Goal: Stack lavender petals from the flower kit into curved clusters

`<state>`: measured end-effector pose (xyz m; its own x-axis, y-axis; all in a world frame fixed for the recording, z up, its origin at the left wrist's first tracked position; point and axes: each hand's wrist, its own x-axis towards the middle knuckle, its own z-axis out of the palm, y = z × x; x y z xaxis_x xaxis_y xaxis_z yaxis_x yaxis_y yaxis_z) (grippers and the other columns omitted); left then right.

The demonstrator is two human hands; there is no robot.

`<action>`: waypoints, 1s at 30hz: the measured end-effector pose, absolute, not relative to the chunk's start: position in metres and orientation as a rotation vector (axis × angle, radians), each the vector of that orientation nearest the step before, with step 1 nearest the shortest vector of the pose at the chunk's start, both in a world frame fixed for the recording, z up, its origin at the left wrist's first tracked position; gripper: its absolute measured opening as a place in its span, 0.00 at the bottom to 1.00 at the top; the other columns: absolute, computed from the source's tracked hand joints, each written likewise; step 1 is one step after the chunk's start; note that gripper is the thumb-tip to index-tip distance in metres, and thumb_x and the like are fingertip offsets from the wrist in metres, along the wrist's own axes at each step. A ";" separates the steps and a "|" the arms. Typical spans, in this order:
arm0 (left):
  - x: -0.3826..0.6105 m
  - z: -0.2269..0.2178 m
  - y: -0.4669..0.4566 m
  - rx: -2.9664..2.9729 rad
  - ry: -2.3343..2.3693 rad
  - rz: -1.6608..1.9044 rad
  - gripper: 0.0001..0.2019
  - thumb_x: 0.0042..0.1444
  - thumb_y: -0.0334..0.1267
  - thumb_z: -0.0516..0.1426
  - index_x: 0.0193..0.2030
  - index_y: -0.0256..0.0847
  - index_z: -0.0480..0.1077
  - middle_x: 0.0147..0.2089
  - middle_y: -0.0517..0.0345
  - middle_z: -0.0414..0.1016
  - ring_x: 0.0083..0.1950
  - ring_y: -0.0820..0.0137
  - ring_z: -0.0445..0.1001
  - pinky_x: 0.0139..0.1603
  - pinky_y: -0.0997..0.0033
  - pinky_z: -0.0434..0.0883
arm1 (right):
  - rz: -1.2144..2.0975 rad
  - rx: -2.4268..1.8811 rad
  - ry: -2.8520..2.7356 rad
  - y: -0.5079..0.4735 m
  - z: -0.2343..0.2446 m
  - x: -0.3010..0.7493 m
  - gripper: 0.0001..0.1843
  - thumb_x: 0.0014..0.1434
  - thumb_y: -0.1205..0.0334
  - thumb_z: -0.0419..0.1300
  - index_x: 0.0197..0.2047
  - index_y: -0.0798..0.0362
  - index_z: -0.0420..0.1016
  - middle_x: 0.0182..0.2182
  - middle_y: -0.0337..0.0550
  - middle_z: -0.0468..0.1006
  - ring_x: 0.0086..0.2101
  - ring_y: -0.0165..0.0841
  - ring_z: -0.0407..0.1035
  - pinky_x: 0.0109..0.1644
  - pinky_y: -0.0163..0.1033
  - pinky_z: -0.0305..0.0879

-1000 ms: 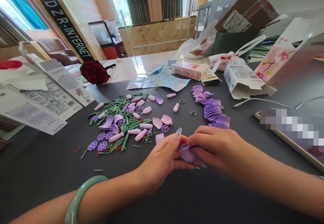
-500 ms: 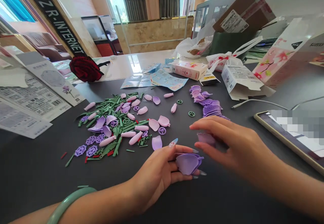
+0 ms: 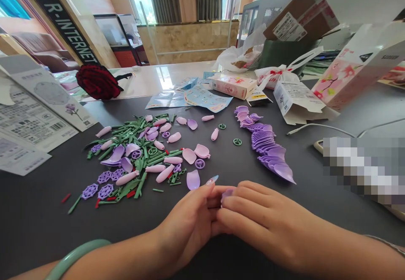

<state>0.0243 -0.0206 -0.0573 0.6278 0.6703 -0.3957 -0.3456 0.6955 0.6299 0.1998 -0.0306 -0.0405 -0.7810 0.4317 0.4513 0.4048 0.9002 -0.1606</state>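
My left hand (image 3: 193, 225), palm turned to the right, is closed around a few purple plastic petals (image 3: 227, 194); only a small edge of them shows. My right hand (image 3: 259, 221) covers them from the right, its fingers bent and pressed against the petals and the left fingers. Its fingertips are partly hidden. Beyond the right hand, a fanned row of nested purple petals (image 3: 264, 140) lies on the dark table. A single light purple petal (image 3: 193, 180) rests just past my left thumb.
To the left lies a pile of green stems (image 3: 142, 145) with pink pieces and purple wheels. An opened white box (image 3: 44, 115) stands at far left. Behind are blue sheets (image 3: 205, 98), a pink box (image 3: 234, 85) and a white carton (image 3: 297, 98). A phone (image 3: 319, 145) is at right.
My right hand has moved left and down with a petal, from beside the row onto the petals in my left hand. The near end of the row is now uncovered. The view has shifted slightly.
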 end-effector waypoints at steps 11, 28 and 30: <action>0.024 -0.056 -0.025 0.549 0.766 0.676 0.19 0.50 0.48 0.66 0.43 0.37 0.77 0.45 0.46 0.78 0.43 0.63 0.75 0.41 0.66 0.73 | 0.189 -0.536 -2.570 -0.031 -0.030 0.211 0.18 0.70 0.68 0.41 0.38 0.54 0.72 0.29 0.39 0.76 0.33 0.29 0.68 0.54 0.40 0.60; 0.022 -0.056 -0.022 0.496 0.687 0.640 0.21 0.51 0.49 0.62 0.45 0.33 0.75 0.40 0.47 0.76 0.42 0.62 0.73 0.48 0.61 0.69 | -0.009 -0.656 -2.580 -0.024 -0.040 0.208 0.09 0.67 0.64 0.53 0.47 0.57 0.71 0.41 0.45 0.77 0.35 0.31 0.66 0.40 0.37 0.62; 0.022 -0.056 -0.023 0.471 0.711 0.655 0.26 0.49 0.48 0.64 0.52 0.34 0.71 0.41 0.48 0.77 0.44 0.60 0.74 0.50 0.59 0.68 | -0.001 -0.659 -2.572 -0.026 -0.043 0.207 0.10 0.67 0.64 0.53 0.48 0.58 0.70 0.42 0.45 0.77 0.37 0.31 0.66 0.41 0.36 0.62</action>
